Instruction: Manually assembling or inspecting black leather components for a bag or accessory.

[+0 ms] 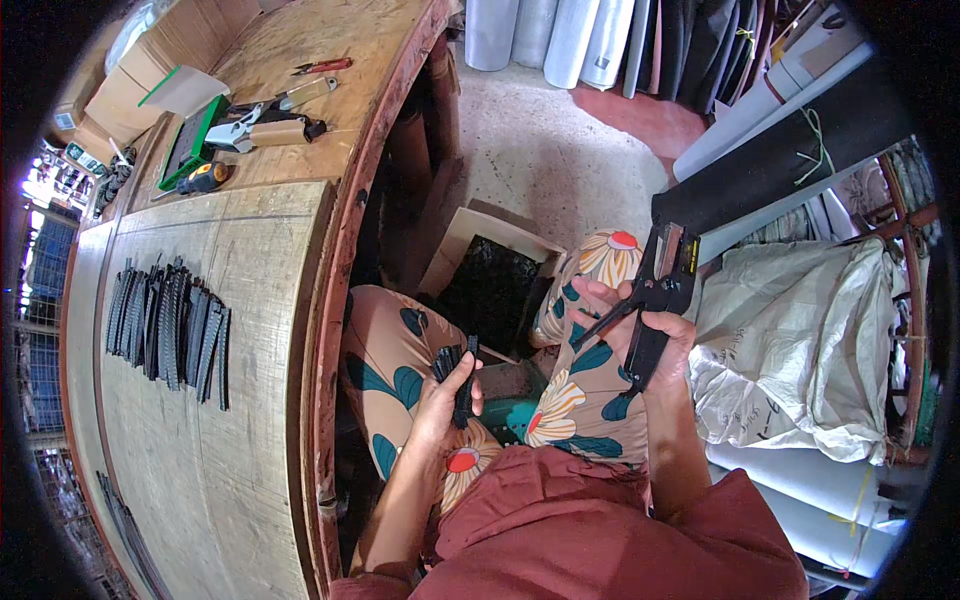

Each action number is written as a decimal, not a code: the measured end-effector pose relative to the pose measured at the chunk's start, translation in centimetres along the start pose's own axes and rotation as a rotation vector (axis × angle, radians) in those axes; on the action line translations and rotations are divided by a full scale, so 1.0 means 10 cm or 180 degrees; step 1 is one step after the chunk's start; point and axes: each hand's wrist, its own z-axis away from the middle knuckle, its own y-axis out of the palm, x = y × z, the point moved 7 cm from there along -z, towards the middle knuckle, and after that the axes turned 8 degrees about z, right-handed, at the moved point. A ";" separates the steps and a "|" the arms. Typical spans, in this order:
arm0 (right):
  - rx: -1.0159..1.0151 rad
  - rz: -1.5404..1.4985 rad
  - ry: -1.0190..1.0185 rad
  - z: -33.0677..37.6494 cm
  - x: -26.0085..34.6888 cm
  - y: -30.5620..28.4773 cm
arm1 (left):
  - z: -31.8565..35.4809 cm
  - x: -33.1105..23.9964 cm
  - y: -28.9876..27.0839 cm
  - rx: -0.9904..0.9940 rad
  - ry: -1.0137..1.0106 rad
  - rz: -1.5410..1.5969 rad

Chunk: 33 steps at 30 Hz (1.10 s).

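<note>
My left hand (440, 405) is closed around a small bunch of short black strips (465, 385), held above my left thigh. In my right hand (668, 345) is a black hand tool with two long handles (672, 275), shaped like a plier stapler; its exact kind is unclear. That hand wraps the handles over my right thigh, with some fingers between them. The tool and the bunch are well apart. On the workbench to my left lies a row of similar black strips (168, 325), side by side.
A cardboard box (450, 245) with dark contents stands on the floor between my knees. The wooden workbench (250, 400) carries a green-edged tray (203, 140), a yellow-and-black handled tool (205, 178) and red-handled snips (325, 66). A white sack (790, 340) and material rolls (790, 130) lie right.
</note>
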 end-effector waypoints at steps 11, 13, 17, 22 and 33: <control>-0.0138 0.2467 0.0534 0.03 -0.39 0.27 | 0.32 -0.07 0.40 0.0323 0.0209 -0.0198; 0.0035 0.3120 0.0444 0.01 -0.50 0.31 | 0.33 -0.08 0.42 0.0238 0.0262 -0.0240; -0.0028 0.3148 0.0410 0.03 -0.60 0.42 | 0.35 -0.10 0.45 0.0223 0.0489 -0.0454; -0.0148 0.3466 0.0377 0.03 -0.58 0.42 | 0.42 -0.19 0.51 0.0198 0.0748 -0.0734; -0.0252 0.2547 -0.0213 -0.04 -0.32 0.38 | 0.55 0.15 0.39 0.0890 -0.1259 0.1282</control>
